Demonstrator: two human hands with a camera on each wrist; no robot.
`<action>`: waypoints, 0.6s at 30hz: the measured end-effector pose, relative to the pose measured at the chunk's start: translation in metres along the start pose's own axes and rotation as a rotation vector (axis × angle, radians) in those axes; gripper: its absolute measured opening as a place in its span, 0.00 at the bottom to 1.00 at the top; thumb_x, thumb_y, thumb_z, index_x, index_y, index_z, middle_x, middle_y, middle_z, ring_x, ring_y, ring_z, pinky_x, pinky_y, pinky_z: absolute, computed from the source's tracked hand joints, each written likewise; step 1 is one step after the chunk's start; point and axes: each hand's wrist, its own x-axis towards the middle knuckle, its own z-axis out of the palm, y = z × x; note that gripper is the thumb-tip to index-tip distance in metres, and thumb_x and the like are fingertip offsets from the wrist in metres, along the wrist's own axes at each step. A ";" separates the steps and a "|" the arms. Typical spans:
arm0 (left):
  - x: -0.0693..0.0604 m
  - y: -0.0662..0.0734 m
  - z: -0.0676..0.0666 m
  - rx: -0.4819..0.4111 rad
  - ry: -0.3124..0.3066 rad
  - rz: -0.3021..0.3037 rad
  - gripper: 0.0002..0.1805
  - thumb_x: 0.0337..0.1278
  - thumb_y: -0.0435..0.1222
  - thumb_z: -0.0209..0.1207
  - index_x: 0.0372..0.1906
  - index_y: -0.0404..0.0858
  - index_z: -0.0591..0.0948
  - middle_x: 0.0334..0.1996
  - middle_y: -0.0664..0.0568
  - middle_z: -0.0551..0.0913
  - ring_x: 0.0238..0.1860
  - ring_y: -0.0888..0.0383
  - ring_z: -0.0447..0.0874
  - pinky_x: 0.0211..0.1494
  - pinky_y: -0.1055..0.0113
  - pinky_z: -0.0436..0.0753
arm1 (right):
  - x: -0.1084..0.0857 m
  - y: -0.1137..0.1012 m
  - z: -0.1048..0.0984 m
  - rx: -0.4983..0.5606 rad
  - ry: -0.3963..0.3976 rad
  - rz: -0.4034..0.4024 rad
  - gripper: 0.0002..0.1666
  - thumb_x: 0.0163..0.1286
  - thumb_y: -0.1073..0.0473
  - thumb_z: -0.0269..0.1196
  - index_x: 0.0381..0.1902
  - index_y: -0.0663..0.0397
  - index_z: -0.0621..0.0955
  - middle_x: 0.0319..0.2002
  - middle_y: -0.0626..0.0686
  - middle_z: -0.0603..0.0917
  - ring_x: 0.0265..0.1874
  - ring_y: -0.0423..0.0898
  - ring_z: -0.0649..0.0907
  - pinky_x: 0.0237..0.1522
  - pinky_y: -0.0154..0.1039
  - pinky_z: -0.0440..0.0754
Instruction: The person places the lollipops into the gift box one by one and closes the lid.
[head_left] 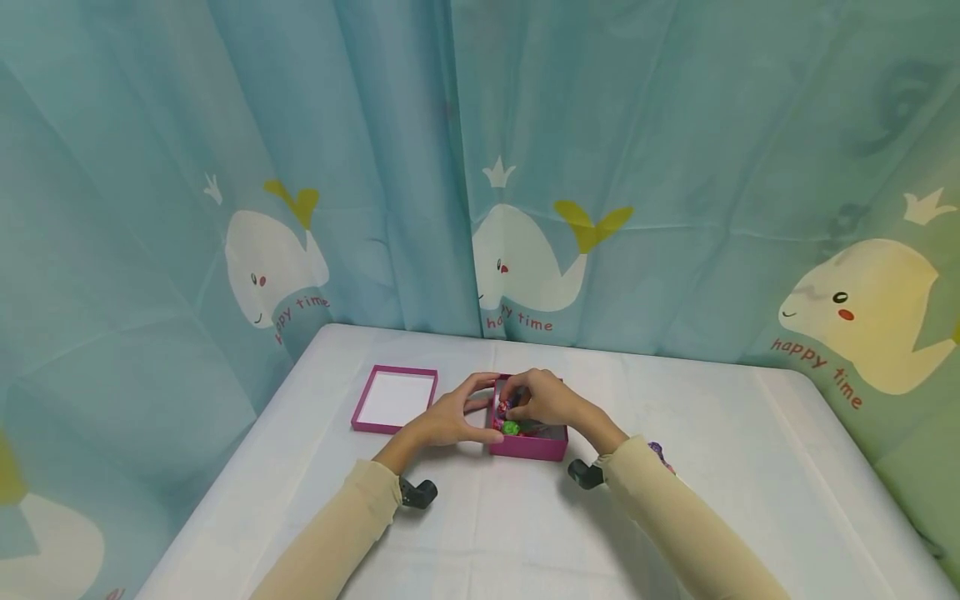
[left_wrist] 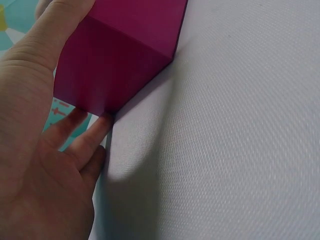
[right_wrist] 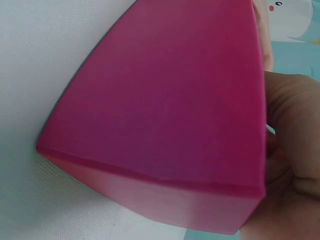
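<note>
A: Starting from the head view, why is the left hand (head_left: pixel 453 417) spreading so wide?

B: It is gripping the magenta box (head_left: pixel 528 448) along its left side, the thumb sitting at the near corner and the fingers reaching toward the far one. I'd judge it is steadying the box on the white table (head_left: pixel 480 542).

A: And the right hand (head_left: pixel 551 400)?

B: It is dipping in over the rim, thumb and fingers pinching a small patterned piece (head_left: pixel 503 407). A green piece (head_left: pixel 510 427) is lying just nearer, inside the box. The narrow pinch is probably sparing its neighbours.

A: What about the lid (head_left: pixel 396 398)?

B: It is lying to the left, white inside facing up, presumably so the box top is staying accessible. A purple item (head_left: pixel 657 451) is showing beyond the right sleeve (head_left: pixel 675 517), partly hidden.

A: Now the left wrist view?

B: The thumb is lying along the box, and fingertips are touching its far edge; that opposed hold is likely checking any sliding.

A: And the right wrist view?

B: The box wall is filling most of it. The right hand is bending behind the rim, its fingertips hidden, so from there I can't tell what they are grasping.
</note>
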 end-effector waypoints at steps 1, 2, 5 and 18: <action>0.000 0.000 0.000 0.000 0.000 0.000 0.51 0.52 0.46 0.77 0.77 0.63 0.59 0.78 0.55 0.61 0.74 0.49 0.69 0.76 0.46 0.66 | 0.000 0.000 0.000 0.001 0.000 0.001 0.10 0.63 0.66 0.74 0.41 0.53 0.87 0.36 0.47 0.86 0.29 0.41 0.83 0.34 0.33 0.83; 0.000 0.000 0.000 -0.001 0.001 0.001 0.51 0.52 0.46 0.77 0.77 0.62 0.59 0.78 0.56 0.61 0.74 0.49 0.69 0.76 0.46 0.66 | 0.000 0.000 0.000 0.001 0.001 0.000 0.10 0.63 0.66 0.74 0.41 0.53 0.87 0.36 0.47 0.86 0.29 0.41 0.83 0.34 0.33 0.83; 0.000 0.001 0.000 -0.001 0.003 0.004 0.51 0.52 0.46 0.78 0.76 0.63 0.60 0.78 0.56 0.62 0.74 0.49 0.69 0.76 0.46 0.66 | 0.000 0.001 0.000 -0.001 0.001 -0.001 0.10 0.63 0.66 0.75 0.41 0.53 0.87 0.36 0.47 0.86 0.30 0.41 0.83 0.34 0.34 0.83; 0.000 0.002 0.000 0.012 0.001 -0.006 0.52 0.51 0.47 0.78 0.77 0.63 0.59 0.78 0.54 0.61 0.74 0.49 0.69 0.76 0.45 0.65 | -0.004 -0.002 -0.012 0.000 -0.027 -0.055 0.20 0.63 0.65 0.75 0.53 0.58 0.85 0.46 0.54 0.87 0.36 0.43 0.86 0.42 0.36 0.86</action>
